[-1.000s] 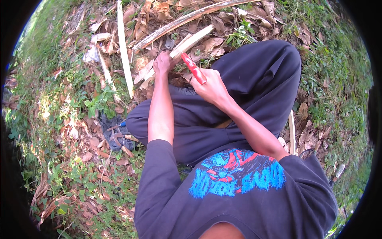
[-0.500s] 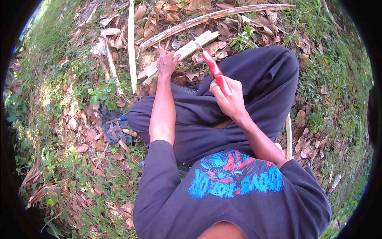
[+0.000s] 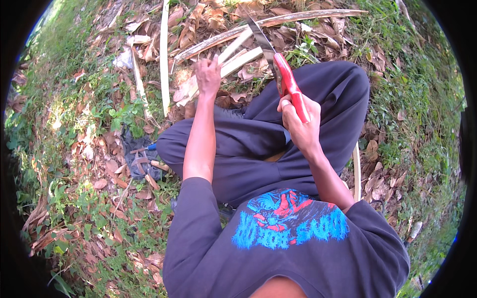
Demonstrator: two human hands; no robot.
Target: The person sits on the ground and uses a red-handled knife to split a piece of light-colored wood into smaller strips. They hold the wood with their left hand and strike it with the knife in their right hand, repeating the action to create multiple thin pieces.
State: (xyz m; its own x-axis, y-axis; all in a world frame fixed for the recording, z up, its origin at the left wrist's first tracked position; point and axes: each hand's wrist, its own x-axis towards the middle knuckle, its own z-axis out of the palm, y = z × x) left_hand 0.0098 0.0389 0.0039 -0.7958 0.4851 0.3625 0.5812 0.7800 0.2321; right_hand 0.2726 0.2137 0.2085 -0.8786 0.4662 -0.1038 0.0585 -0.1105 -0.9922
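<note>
I sit cross-legged on leaf-strewn ground in dark trousers. My left hand [image 3: 207, 75] is stretched forward and presses on a pale split bamboo piece [image 3: 237, 59] that lies in front of my knees. My right hand [image 3: 299, 124] is shut on the red handle of a knife [image 3: 289, 88], raised above my right knee. Its dark blade [image 3: 259, 34] points away from me, up over the bamboo piece and apart from it.
A long thin bamboo strip [image 3: 164, 54] lies to the left, and a long half-split stem [image 3: 278, 22] crosses at the top. Another strip [image 3: 357, 171] lies by my right leg. A dark cloth [image 3: 135, 159] rests on dry leaves at my left, with grass all around.
My right hand has lifted the knife up and to the right, away from the bamboo piece. My left hand stays on the bamboo.
</note>
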